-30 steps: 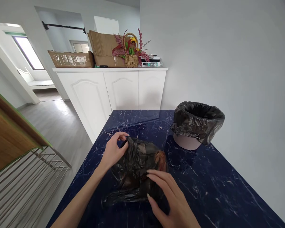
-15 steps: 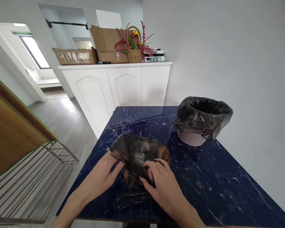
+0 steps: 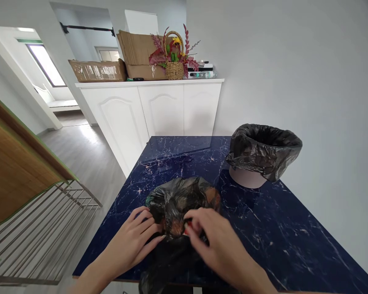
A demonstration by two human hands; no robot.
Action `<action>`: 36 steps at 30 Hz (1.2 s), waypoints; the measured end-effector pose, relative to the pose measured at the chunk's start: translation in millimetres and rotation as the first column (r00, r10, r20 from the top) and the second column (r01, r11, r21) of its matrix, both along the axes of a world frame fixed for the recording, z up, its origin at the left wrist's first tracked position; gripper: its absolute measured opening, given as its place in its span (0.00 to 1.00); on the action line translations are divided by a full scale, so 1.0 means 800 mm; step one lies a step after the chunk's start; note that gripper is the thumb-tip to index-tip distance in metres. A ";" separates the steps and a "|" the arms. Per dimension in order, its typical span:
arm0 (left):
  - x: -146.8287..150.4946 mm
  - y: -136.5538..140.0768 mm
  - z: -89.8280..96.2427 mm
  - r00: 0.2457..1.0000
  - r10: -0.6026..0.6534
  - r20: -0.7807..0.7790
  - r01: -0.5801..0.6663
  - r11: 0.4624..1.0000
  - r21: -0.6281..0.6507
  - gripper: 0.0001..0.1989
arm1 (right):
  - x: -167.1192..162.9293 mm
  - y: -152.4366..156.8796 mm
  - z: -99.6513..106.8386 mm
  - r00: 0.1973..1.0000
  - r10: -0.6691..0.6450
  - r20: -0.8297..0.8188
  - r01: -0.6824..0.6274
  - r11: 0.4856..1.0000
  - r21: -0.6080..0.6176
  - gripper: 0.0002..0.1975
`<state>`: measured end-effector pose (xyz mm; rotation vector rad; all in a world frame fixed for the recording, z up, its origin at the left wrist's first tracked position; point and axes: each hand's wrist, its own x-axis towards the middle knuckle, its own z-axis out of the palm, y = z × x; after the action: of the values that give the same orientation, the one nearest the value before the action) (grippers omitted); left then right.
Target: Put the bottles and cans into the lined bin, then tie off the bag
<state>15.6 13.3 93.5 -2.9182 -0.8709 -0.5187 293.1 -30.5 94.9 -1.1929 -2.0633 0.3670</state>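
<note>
A filled black plastic garbage bag (image 3: 184, 196) lies near the front of the blue marbled table (image 3: 294, 241). Through its thin film I make out brownish, reddish and greenish contents, too unclear to name. Its loose end hangs over the front edge between my wrists. My left hand (image 3: 138, 234) is at the bag's left side, thumb and fingertips drawn together on the plastic. From the right, my right hand (image 3: 213, 234) has its curled fingers closed on the bag, beside a small red patch. Both palms are hidden.
A light-coloured bin lined with a black bag (image 3: 263, 151) stands at the table's right back. Behind is a white cabinet (image 3: 162, 110) with cardboard boxes (image 3: 99, 71) and a flower basket (image 3: 174, 70). A metal rack (image 3: 46, 228) is at the left.
The bag's upper part has settled lower and its loose end has come toward me over the table edge. My left hand has moved down from the bag's upper left to its near side.
</note>
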 end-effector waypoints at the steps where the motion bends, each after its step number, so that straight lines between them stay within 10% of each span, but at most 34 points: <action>1: -0.004 -0.003 -0.001 1.000 -0.004 -0.011 0.004 1.000 0.009 0.08 | -0.008 -0.005 0.004 0.992 0.124 0.018 -0.124 0.992 -0.018 0.09; 6: -0.026 -0.013 -0.017 0.994 0.040 -0.104 -0.041 0.999 -0.006 0.14 | -0.029 -0.003 -0.002 0.911 0.361 0.201 -0.343 0.932 -0.119 0.16; 16: -0.064 -0.007 -0.050 0.907 0.380 -0.180 -0.382 0.924 0.028 0.22 | -0.004 0.032 -0.031 0.863 0.070 0.501 -0.056 0.998 -0.043 0.35; 24: -0.063 0.025 -0.050 0.822 0.535 -0.196 -0.544 0.839 0.009 0.28 | 0.011 0.044 -0.035 0.875 -0.022 0.483 0.031 0.999 -0.011 0.26; 36: -0.040 0.076 -0.032 0.839 0.470 -0.274 -0.477 0.878 0.044 0.15 | 0.045 0.039 -0.051 0.899 -0.103 0.425 0.103 0.994 0.022 0.25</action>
<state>-16.3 74.4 67.6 -2.5513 -1.4892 -0.0561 329.3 0.9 54.2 -1.4790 -2.3500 0.0543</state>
